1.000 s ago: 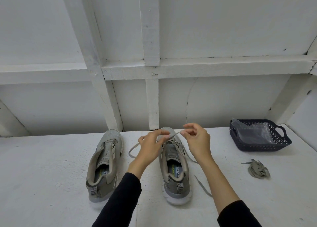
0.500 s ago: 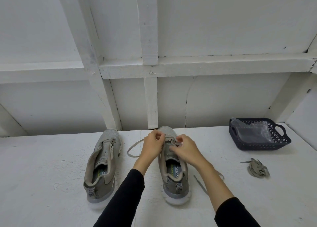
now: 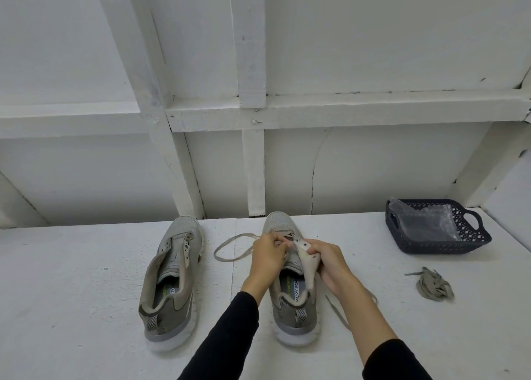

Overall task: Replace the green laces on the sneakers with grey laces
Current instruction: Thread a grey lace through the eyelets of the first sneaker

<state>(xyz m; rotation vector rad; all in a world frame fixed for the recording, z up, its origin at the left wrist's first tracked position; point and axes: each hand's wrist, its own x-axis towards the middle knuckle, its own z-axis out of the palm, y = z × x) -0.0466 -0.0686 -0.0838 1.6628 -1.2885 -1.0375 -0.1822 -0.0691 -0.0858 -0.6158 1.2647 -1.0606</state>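
Left hand (image 3: 268, 254) curled, pinching grey lace (image 3: 230, 246) at right sneaker's (image 3: 290, 299) upper eyelets. Right hand (image 3: 327, 260) grips that sneaker's eyelet flap (image 3: 306, 257), folding it outward. Lace loops left of the sneaker. Unlaced left sneaker (image 3: 173, 279) sits further left; bundled lace (image 3: 434, 283) and dark basket (image 3: 436, 225) lie right.

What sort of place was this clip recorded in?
Probably a plain workshop or storage nook, not a furnished room: a white-painted work surface backed by a white board wall with exposed framing. Only two sneakers, a dark plastic basket and a lace bundle lie out.
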